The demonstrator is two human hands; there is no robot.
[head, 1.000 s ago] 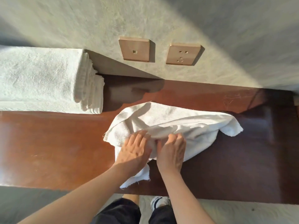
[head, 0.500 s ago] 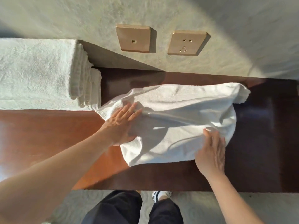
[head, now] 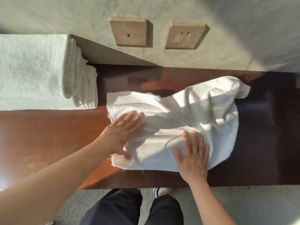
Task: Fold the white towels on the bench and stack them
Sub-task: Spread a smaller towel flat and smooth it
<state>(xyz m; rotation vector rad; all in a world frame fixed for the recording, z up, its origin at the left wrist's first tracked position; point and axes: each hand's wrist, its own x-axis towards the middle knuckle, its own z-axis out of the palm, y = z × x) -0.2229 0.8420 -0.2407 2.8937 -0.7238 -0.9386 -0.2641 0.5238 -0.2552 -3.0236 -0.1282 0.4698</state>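
We have the towel (head: 186, 125) spread on the bench (head: 48, 135), right of the stack (head: 35, 72), its far right corner bunched up. Left hand (head: 121, 133) lies flat, fingers straight, on the left part; right hand (head: 193, 156) flat on the near edge. Neither grasps anything. We should sweep outward to the right, flatten that bunch, and square the edges before folding.

Two tan square wall plates (head: 129, 31) (head: 185, 36) side by side on the grey-green textured wall (head: 243, 30) above the far edge, left one with a single square hole, right one with socket slots. Pale patterned floor (head: 259, 207) below the near edge. Dark trousers (head: 123, 208) and a white striped shoe (head: 161, 192) there.
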